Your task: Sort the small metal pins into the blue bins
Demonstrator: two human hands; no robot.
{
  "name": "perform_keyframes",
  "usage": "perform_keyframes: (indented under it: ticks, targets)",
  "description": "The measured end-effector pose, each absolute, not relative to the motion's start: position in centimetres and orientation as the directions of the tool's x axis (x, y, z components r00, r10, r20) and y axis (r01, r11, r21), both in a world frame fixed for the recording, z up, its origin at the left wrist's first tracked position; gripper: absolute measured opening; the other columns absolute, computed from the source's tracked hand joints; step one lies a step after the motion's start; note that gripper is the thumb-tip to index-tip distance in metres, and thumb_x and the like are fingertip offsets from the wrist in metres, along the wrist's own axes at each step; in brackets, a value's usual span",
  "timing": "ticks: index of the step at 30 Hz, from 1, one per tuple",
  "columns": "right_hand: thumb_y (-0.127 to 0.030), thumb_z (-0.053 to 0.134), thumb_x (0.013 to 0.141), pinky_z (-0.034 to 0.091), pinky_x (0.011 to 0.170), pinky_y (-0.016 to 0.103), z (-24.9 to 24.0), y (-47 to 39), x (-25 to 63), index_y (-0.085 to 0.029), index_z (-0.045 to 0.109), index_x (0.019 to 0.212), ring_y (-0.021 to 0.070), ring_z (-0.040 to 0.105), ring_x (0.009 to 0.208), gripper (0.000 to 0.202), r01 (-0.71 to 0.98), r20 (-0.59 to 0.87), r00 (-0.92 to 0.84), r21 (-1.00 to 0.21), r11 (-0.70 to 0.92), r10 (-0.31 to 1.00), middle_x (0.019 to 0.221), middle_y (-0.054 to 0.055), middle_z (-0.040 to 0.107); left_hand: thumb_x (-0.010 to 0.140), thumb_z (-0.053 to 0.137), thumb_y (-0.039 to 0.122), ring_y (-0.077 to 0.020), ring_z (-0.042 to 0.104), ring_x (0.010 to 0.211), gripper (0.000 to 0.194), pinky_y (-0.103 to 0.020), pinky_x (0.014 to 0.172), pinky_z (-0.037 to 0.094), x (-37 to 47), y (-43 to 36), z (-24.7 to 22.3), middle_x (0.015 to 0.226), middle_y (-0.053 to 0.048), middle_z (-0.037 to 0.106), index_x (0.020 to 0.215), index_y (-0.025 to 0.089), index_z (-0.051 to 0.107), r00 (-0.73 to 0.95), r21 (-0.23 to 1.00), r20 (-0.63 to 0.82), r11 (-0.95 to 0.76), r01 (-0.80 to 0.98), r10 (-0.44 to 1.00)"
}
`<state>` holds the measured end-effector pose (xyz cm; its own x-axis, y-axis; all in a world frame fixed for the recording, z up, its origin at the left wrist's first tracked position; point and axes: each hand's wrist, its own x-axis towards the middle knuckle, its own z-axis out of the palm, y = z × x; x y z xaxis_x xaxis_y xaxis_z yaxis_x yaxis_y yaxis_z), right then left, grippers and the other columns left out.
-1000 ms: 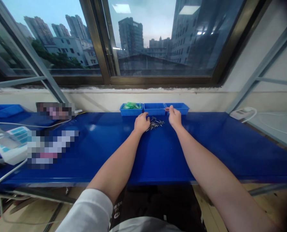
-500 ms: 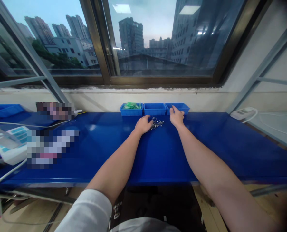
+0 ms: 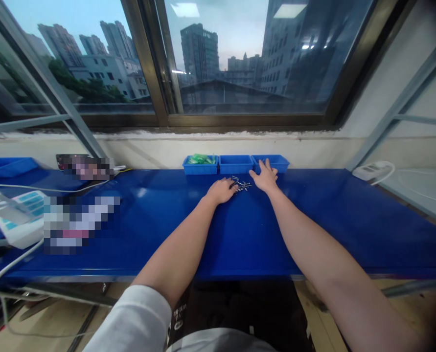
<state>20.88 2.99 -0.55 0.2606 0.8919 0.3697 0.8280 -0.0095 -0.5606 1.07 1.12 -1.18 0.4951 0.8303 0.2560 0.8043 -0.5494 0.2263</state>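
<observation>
A loose pile of small, thin metal pieces (image 3: 244,186), like nails or screws, lies on the blue table (image 3: 240,234); their exact kind is too small to tell. My left hand (image 3: 221,190) rests palm down at the pile's left edge, its fingers stretched over some pieces. With fingers spread, my right hand (image 3: 266,177) hovers at the front of the right blue bin (image 3: 282,166), its fingertips over the near rim. No piece is visible in it. Beside that bin stand a middle blue bin (image 3: 236,168) and a left blue bin (image 3: 201,169) holding green-and-clear plastic items.
A white device with teal panels (image 3: 21,215) and white cables sits at the left. Behind it are another blue tray (image 3: 8,168) and blurred-out items. A white power strip (image 3: 372,170) lies at the back right. Grey metal posts flank the table, below a window.
My right hand has drawn back slightly from the right bin and its fingers have spread. My left hand has shifted a little right, further onto the metal pieces.
</observation>
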Motion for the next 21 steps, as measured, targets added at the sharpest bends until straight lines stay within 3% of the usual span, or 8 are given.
perform_keyframes:
  ticks: [3,6,12,16,21]
  targets:
    - [-0.048,0.052,0.080,0.033,0.095,0.053,-0.4,2.6,20.3,-0.022,0.050,0.130,0.0364,0.034,0.120,0.057,0.842,0.465,0.204,-0.533,0.088,0.862,0.142,0.011,0.038,0.093,0.034,0.042,-0.0250,0.049,0.123,0.042,-0.036,0.101,0.039,1.1,1.1,-1.1,0.126,-0.006,0.060,0.118,0.020,0.061,0.490,0.220,0.264,-0.546,0.808,0.831]
    - [-0.043,0.056,0.078,0.035,0.093,0.048,-0.3,2.3,19.5,-0.021,0.062,0.114,0.0317,0.041,0.112,0.043,0.862,0.472,0.016,-0.453,0.227,0.881,0.120,0.011,0.055,0.094,0.035,0.038,-0.0250,0.052,0.119,0.038,-0.036,0.099,0.042,1.1,1.0,-0.9,0.123,-0.005,0.061,0.115,0.022,0.062,0.487,0.209,0.276,-0.547,0.811,0.828]
    - [-0.040,0.056,0.079,0.039,0.088,0.044,-1.0,2.1,18.4,-0.024,0.070,0.100,0.0289,0.048,0.101,0.029,0.876,0.321,-0.229,-0.343,0.338,0.919,0.104,0.010,0.060,0.093,0.037,0.034,-0.0227,0.060,0.107,0.034,-0.033,0.093,0.045,1.0,0.8,-0.7,0.116,-0.003,0.065,0.110,0.025,0.065,0.501,0.222,0.296,-0.569,0.792,0.813]
    - [-0.031,0.054,0.082,0.040,0.087,0.035,-1.2,2.4,18.4,-0.024,0.072,0.092,0.0216,0.054,0.091,0.021,0.845,0.341,-0.287,-0.349,0.404,0.895,0.091,0.008,0.062,0.093,0.038,0.033,-0.0213,0.060,0.106,0.032,-0.032,0.092,0.045,1.1,1.0,-0.8,0.111,-0.002,0.068,0.106,0.027,0.067,0.511,0.221,0.305,-0.582,0.782,0.803]
    - [-0.024,0.057,0.081,0.041,0.083,0.032,-1.0,2.3,18.4,-0.020,0.070,0.087,0.0196,0.056,0.086,0.014,0.826,0.366,-0.282,-0.377,0.418,0.887,0.088,0.007,0.063,0.093,0.039,0.031,-0.0220,0.061,0.102,0.031,-0.032,0.089,0.046,1.3,1.4,-1.0,0.106,-0.003,0.069,0.100,0.026,0.069,0.515,0.208,0.311,-0.586,0.784,0.799]
